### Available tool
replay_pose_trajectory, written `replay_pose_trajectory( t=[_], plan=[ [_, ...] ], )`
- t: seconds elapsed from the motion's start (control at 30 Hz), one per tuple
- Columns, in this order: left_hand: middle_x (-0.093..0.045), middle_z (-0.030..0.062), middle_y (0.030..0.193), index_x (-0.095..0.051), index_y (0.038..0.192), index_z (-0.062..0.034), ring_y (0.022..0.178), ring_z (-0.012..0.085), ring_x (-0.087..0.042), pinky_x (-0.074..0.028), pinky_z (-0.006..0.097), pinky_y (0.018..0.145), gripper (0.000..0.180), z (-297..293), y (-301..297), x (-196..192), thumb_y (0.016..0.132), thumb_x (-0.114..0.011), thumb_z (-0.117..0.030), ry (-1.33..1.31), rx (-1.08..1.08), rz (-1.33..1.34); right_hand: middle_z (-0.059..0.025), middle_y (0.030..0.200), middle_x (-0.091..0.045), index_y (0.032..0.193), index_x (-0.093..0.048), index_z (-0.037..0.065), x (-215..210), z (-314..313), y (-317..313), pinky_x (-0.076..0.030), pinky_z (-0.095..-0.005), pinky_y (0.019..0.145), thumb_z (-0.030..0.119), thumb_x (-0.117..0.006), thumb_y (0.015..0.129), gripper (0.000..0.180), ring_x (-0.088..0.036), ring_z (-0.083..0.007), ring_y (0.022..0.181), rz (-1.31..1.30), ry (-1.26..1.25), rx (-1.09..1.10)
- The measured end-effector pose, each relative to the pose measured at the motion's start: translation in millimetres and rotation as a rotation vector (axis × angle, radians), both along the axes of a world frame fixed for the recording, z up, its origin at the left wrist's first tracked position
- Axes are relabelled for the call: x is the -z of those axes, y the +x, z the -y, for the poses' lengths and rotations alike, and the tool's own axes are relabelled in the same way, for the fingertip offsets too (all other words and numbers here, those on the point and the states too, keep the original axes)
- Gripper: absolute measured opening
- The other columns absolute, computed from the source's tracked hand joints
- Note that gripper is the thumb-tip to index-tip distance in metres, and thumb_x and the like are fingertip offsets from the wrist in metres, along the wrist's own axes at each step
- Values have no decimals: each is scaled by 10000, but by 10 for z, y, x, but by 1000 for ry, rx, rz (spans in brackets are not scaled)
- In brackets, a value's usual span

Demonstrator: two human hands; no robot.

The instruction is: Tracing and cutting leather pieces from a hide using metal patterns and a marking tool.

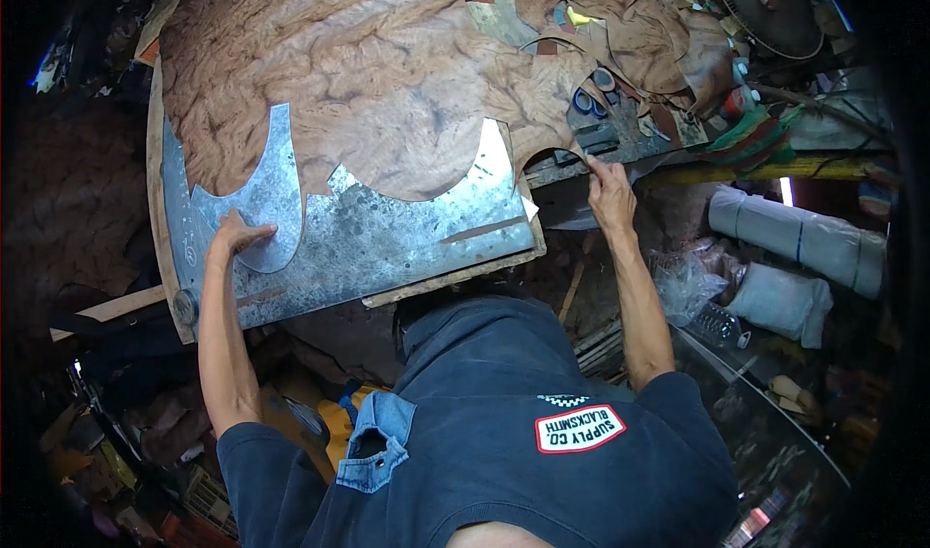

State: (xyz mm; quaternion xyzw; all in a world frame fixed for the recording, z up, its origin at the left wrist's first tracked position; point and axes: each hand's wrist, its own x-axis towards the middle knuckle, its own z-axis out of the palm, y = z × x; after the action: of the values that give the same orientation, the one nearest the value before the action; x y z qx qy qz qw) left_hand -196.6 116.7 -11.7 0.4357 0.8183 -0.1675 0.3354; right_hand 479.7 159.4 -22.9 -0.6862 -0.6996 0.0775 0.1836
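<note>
A large brown leather hide (378,73) covers most of the workbench, its near edge cut in wide curves. On the left a flat grey curved template (273,182), which looks like metal, lies partly over that edge. My left hand (234,234) rests on the template's near left part, thumb spread to the right; some of its fingers are hidden. To the right, my right hand (612,194) has its fingers closed at the hide's right edge, pinching the tip of a narrow leather strip.
The worn metal bench top (387,248) has a wooden rim. Blue-handled scissors (591,102) lie right of the hide, near leather scraps. A round fan (770,5) stands far right. Wrapped rolls (799,238) and a plastic bottle (717,325) lie lower right.
</note>
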Motion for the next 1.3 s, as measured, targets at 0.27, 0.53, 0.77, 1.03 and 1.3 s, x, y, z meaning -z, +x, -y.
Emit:
replay_pose_trajectory(
  t=[0.27,0.53,0.77,1.03,1.3],
  plan=[
    [-354,402,1410,-295,1360,212,1350,454,-371,-336,420,1122,1321,37,12,-113,514,-859,-631,38,-1,20,-121,938,-595,1108,-685,171,164,-210,-59,-501,-466,754,123,-613,853,269,-617,-359,883,-88,29,66],
    [-605,305,1052,-550,1034,181,988,366,-600,-488,440,853,1009,163,-284,78,531,-847,-643,62,63,-28,-134,927,-593,1135,-686,202,319,-312,-80,-497,-464,723,137,-583,866,295,-611,-360,862,-125,102,90],
    [-539,377,1252,-449,1242,217,1257,410,-504,-317,444,1127,1303,178,-261,-152,469,-789,-775,71,118,-23,-106,1003,-606,1193,-655,205,-48,-41,-90,-490,-421,805,110,-595,873,339,-606,-326,943,-78,23,84],
    [-191,422,1478,-212,1425,182,1396,495,-256,-312,429,1141,1505,327,-340,-260,423,-803,-773,11,-14,-28,-145,993,-589,1244,-633,187,-182,30,-216,-475,-434,810,74,-601,871,391,-599,-353,947,-33,45,62],
    [-132,439,1482,-171,1447,159,1377,502,-292,-355,441,1113,1523,393,-376,-274,416,-827,-749,6,-59,-27,-137,968,-581,1238,-638,178,-122,97,-219,-474,-432,794,31,-616,850,416,-587,-352,894,-35,44,-23]
  ],
)
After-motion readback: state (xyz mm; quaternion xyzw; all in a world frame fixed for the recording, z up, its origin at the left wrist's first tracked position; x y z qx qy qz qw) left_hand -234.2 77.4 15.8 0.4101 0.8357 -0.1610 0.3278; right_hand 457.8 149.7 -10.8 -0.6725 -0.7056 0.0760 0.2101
